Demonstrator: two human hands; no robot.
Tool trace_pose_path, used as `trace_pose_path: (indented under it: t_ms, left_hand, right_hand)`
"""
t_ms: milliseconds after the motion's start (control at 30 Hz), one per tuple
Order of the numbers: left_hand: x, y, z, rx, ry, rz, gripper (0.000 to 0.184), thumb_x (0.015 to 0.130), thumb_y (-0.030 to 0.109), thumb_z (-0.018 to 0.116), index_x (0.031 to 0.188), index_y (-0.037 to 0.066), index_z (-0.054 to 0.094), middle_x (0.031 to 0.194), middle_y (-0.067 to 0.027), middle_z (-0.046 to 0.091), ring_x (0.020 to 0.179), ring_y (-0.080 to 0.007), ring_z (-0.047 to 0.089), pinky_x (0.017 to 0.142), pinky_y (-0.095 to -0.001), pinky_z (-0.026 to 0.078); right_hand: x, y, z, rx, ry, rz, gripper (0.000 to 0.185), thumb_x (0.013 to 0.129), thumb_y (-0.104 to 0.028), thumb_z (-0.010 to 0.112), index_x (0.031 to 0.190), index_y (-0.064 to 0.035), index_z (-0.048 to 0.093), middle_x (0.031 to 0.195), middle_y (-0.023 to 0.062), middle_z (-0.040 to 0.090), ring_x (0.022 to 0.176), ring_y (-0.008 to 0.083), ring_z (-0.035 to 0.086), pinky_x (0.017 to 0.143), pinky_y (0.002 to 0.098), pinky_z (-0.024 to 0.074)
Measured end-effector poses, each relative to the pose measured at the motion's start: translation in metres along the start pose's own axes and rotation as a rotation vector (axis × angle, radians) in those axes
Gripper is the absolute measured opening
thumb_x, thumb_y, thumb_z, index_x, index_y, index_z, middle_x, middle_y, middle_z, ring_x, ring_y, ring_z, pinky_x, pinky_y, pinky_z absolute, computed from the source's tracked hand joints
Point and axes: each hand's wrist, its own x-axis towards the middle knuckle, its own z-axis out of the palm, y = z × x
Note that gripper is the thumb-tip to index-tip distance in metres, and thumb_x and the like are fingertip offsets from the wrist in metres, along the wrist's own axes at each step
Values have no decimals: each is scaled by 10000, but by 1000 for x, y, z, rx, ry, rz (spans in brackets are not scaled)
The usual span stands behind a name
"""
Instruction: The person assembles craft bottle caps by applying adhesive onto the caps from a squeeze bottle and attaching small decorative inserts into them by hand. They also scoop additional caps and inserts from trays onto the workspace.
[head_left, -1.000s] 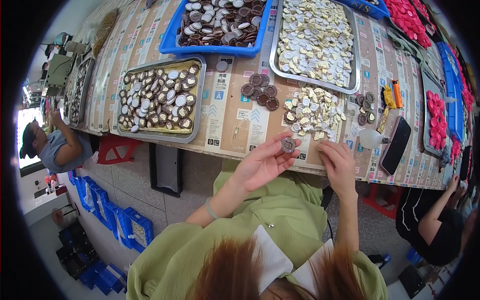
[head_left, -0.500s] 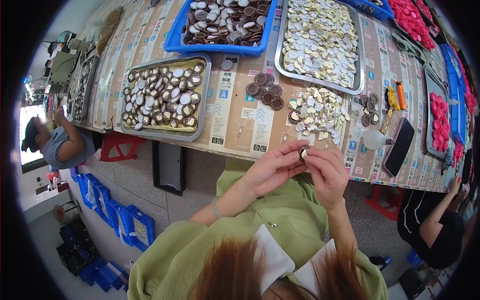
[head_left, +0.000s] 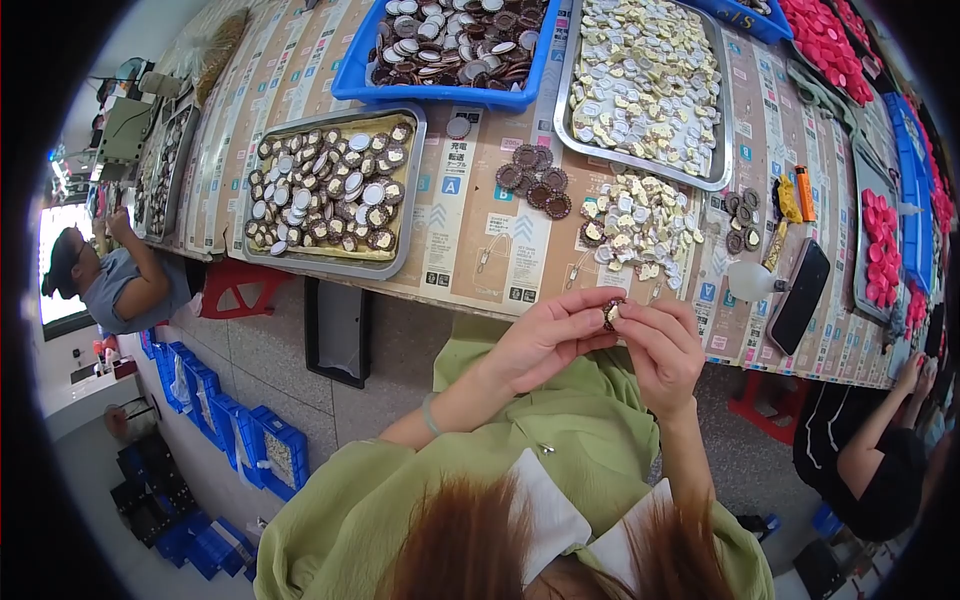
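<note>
Between my fingertips is a small round dark-brown piece with a scalloped edge and a cream-coloured insert [head_left: 612, 314]. My left hand [head_left: 548, 340] pinches it from the left, and my right hand [head_left: 660, 345] presses on it from the right. Both hands are over my lap at the table's edge. Just beyond them lies a loose heap of small cream and white pieces [head_left: 645, 225]. Left of that heap sits a cluster of brown scalloped rounds [head_left: 533, 182]. A metal tray [head_left: 408, 215] on the left carries many brown rounds with cream or white faces.
A blue bin [head_left: 440, 97] of brown rounds and a metal tray [head_left: 727, 130] of cream pieces stand farther back. At right lie a phone [head_left: 800, 297], a white round bottle [head_left: 748, 281] and an orange lighter [head_left: 804, 193]. One person [head_left: 130, 275] is at left, another [head_left: 880, 450] at right.
Both hands keep hold of the brown piece, with only a slight shift of the fingers. The view has moved very slightly.
</note>
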Motion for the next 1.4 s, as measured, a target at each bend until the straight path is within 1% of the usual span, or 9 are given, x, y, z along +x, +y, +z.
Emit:
trace_pose_path:
  t_ms: [300,400,500,600,667,800,933,1100,1400]
  left_hand:
    - [-3,4,3,60,22,2,336,867,96,479,1183,-8,435,1108,-84,516,981,-145,519,877,-276,431]
    - [-3,3,0,44,8,0,345,867,83,467,1195,-17,422,1110,-97,518,985,-152,520,879,-303,425]
    - [-3,5,11,121,39,22,328,861,71,475,1174,-21,443,1089,-96,532,961,-143,530,856,-284,433]
    - [-3,-1,16,285,78,122,285,851,55,485,1124,-26,485,1036,-98,563,900,-133,555,810,-260,448]
    - [-4,1,21,326,111,117,264,847,50,490,1099,-28,501,1007,-99,577,864,-130,565,788,-251,454]
    - [-7,1,24,379,164,142,226,840,54,501,1048,-30,532,939,-98,602,789,-125,581,739,-240,467]
    - [-7,1,22,359,190,160,238,828,88,539,1036,-28,545,910,-83,616,760,-109,589,697,-223,467]
    - [-8,6,21,189,224,67,208,821,70,535,1004,-24,559,899,-99,620,735,-113,601,667,-221,483]
    - [-10,9,20,60,185,-16,218,811,64,534,1016,-11,545,907,-101,613,729,-117,599,690,-225,487]
  right_hand:
    - [2,0,0,-18,-5,-65,255,571,20,636,819,-37,649,878,46,626,725,212,526,626,282,444]
    - [2,-3,0,-22,-21,-61,241,587,13,642,823,-38,645,881,54,604,758,225,513,671,299,431]
    - [3,-8,-2,-55,12,22,211,619,3,633,825,-40,643,887,67,555,829,241,483,745,319,398]
    - [-2,-8,-2,77,-60,161,188,672,5,591,854,-30,619,925,94,489,894,238,449,811,321,352]
    - [-6,-10,-1,450,70,365,188,712,18,539,894,-8,580,972,114,461,923,211,438,829,303,339]
    - [-10,-6,0,546,171,384,184,738,24,519,918,8,546,999,121,440,940,192,434,844,293,330]
    - [-14,-6,-1,539,196,412,167,748,30,508,910,18,544,989,116,455,947,187,439,850,286,331]
    - [-14,-4,-2,520,234,426,139,757,32,499,888,21,543,950,108,479,914,178,456,833,277,339]
    - [-15,-2,-5,513,262,438,116,767,50,484,870,30,534,897,92,491,870,167,465,783,258,356]
